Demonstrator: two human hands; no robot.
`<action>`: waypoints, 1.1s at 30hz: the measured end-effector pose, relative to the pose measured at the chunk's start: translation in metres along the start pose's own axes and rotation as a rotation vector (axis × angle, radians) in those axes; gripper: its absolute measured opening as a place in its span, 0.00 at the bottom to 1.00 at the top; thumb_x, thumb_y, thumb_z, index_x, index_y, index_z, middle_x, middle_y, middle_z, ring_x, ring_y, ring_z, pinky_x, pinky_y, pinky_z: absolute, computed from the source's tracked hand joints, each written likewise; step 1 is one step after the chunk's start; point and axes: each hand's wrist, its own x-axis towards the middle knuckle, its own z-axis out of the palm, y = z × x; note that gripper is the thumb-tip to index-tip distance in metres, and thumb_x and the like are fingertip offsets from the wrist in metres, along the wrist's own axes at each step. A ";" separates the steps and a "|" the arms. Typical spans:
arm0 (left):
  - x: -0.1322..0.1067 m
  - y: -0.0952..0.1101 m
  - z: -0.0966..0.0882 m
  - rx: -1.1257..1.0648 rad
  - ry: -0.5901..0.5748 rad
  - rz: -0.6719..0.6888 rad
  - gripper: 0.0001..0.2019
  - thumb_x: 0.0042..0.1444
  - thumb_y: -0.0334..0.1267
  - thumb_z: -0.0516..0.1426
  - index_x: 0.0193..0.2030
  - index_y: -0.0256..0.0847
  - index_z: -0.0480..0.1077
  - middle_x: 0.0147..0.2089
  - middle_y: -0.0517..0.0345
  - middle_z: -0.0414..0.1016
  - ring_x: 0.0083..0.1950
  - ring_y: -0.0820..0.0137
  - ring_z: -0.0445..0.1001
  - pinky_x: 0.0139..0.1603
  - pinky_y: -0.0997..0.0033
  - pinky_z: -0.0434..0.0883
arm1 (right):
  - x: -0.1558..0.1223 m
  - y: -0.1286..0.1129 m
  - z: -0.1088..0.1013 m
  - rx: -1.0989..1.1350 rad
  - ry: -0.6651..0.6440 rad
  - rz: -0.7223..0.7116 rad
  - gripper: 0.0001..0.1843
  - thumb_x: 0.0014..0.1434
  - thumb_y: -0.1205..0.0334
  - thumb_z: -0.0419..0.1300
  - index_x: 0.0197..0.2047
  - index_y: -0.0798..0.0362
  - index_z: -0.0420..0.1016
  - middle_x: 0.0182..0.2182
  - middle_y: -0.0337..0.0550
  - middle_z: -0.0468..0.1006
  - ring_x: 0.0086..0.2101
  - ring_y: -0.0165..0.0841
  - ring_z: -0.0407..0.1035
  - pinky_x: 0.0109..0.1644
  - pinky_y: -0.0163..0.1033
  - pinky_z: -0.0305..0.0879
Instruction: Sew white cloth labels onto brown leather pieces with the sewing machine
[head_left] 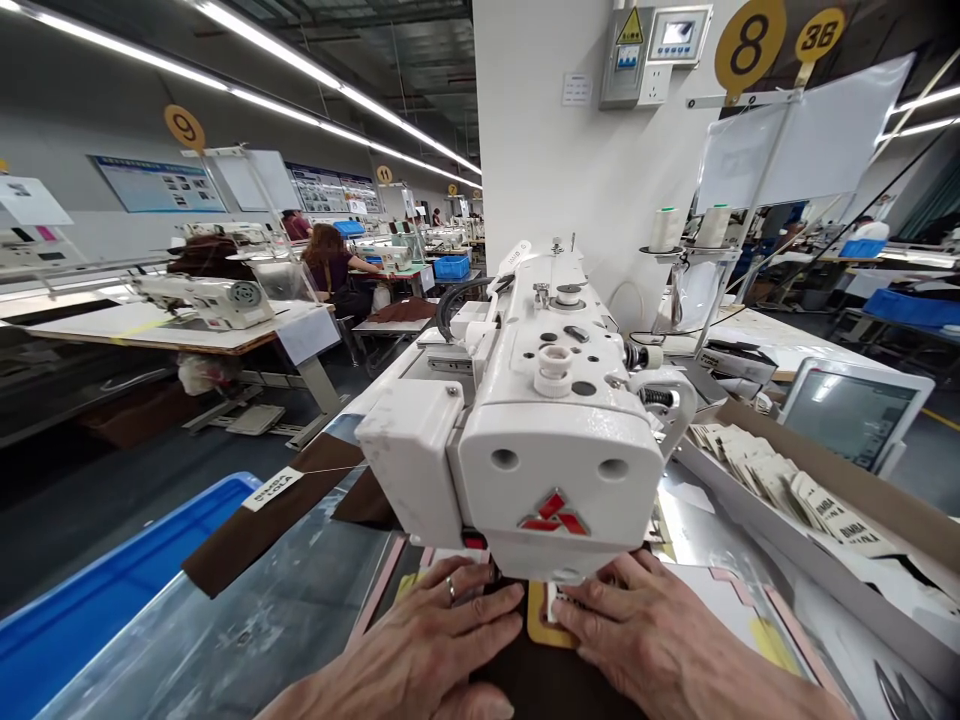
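A dark brown fabric piece lies under the head of a white sewing machine. My left hand, with a ring on one finger, rests flat on the fabric, its fingers stretched towards the middle. Just right of those fingertips is a yellow frame. A white printed label sits within the frame, partly covered. From the right, my right hand reaches in with its fingers extended and the tips pressing on the label and frame. The machine head hides the needle area.
At right, a cardboard box holds several printed labels, with a screen behind. Another brown strip bearing a label hangs over the left table edge, above a blue bin. Scissors lie at lower right.
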 end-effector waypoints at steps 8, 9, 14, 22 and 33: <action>0.001 0.003 -0.003 0.002 -0.033 -0.018 0.30 0.68 0.43 0.67 0.74 0.51 0.66 0.74 0.62 0.68 0.72 0.54 0.71 0.77 0.56 0.64 | -0.002 -0.001 0.004 0.026 -0.069 0.040 0.12 0.75 0.59 0.59 0.58 0.41 0.77 0.56 0.34 0.83 0.49 0.41 0.74 0.55 0.49 0.70; 0.002 0.004 -0.004 -0.010 -0.020 -0.018 0.31 0.67 0.42 0.67 0.74 0.52 0.66 0.73 0.62 0.69 0.72 0.54 0.72 0.77 0.57 0.64 | -0.002 0.000 0.004 0.019 -0.048 0.033 0.12 0.75 0.58 0.59 0.58 0.41 0.77 0.56 0.35 0.83 0.48 0.41 0.74 0.55 0.49 0.70; 0.005 0.009 -0.008 -0.025 -0.031 -0.020 0.33 0.63 0.39 0.69 0.73 0.51 0.68 0.72 0.60 0.71 0.71 0.56 0.72 0.77 0.59 0.64 | -0.005 0.004 0.006 -0.016 0.031 -0.019 0.13 0.76 0.56 0.56 0.58 0.38 0.78 0.54 0.38 0.84 0.46 0.40 0.74 0.53 0.46 0.69; 0.002 0.001 -0.002 -0.029 0.009 -0.021 0.30 0.68 0.43 0.66 0.75 0.50 0.66 0.74 0.59 0.69 0.73 0.53 0.70 0.78 0.55 0.61 | -0.001 0.007 0.011 0.019 -0.010 0.017 0.11 0.74 0.61 0.59 0.56 0.41 0.76 0.51 0.35 0.84 0.43 0.39 0.74 0.48 0.46 0.66; 0.012 -0.011 -0.012 -0.083 -0.082 -0.108 0.22 0.73 0.44 0.60 0.71 0.50 0.68 0.63 0.58 0.80 0.62 0.58 0.79 0.63 0.64 0.74 | 0.013 0.021 -0.001 0.083 0.009 0.052 0.09 0.68 0.70 0.57 0.37 0.46 0.71 0.38 0.34 0.83 0.32 0.33 0.67 0.38 0.41 0.56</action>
